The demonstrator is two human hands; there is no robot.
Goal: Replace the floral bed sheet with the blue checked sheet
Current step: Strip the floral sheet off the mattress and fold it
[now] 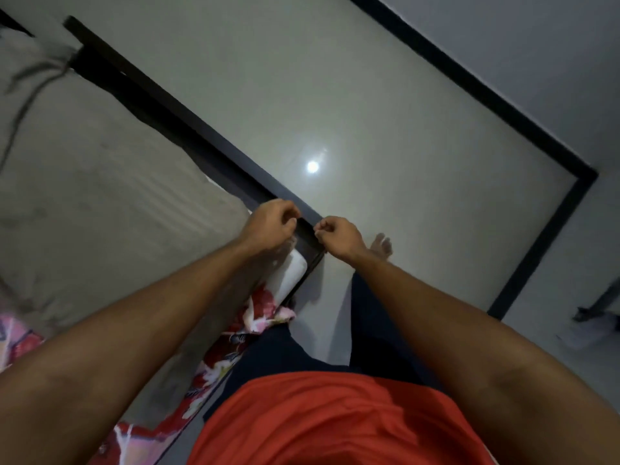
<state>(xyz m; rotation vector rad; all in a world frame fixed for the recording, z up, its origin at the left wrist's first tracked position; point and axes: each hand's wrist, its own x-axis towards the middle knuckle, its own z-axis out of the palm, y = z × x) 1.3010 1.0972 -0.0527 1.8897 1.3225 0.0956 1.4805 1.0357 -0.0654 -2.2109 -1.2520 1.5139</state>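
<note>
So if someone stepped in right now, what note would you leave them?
Left hand and right hand: fingers curled near the corner of the mattress, nothing visibly held.
Floral sheet: off most of the mattress, bunched along the near edge.
Blue checked sheet: not in view.
Left: clear the floral sheet away, then fetch and spread the blue one.

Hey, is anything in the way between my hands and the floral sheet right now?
Nothing visible blocks it. The floral sheet lies bunched along the near edge of the bare mattress, beneath the left forearm. Both the left hand and right hand are curled above the bed frame corner, just beyond the sheet.
</note>
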